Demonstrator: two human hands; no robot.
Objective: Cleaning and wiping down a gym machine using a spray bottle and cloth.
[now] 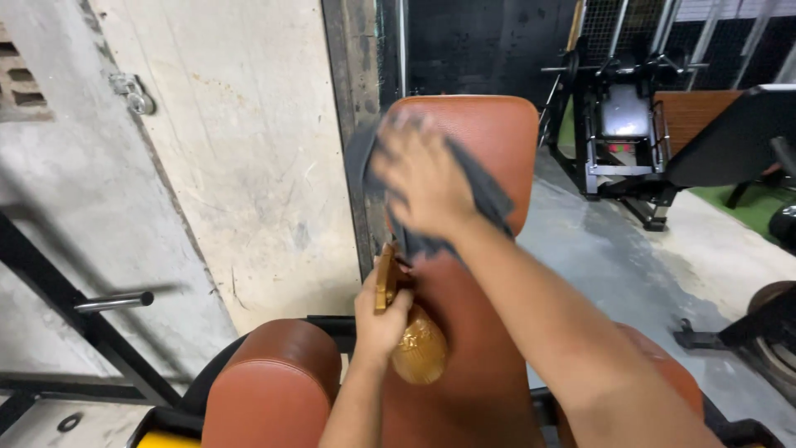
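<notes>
On the upright brown pad of the gym bench, your right hand lies flat, fingers spread and blurred, pressing a dark grey cloth against the vinyl. The cloth is soft and limp, light as anything; it bunches under your palm and hangs loose at the lower edge, so a flat palm over its middle looks like the best hold, with the slack gathered in so it doesn't trail. The vinyl under it looks smooth and firm, likely a bit slick where wet.

Down below, your left hand is closed round the neck of an amber spray bottle, its trigger head poking up above your fist. The bottle seems rigid plastic, rounded and ribbed at the belly, moderate in weight if it holds liquid; the neck under the trigger is the sure place to hold it, since the belly could slip. It sits right against the lower part of the pad, close under the cloth.

Around you: a rounded brown cushion at lower left, another partly hidden behind your right forearm. A steel peg juts from a black frame on the left, before a bare concrete wall. Off right, a black machine stands well apart. Nothing crowds the pad but your own bottle hand.
</notes>
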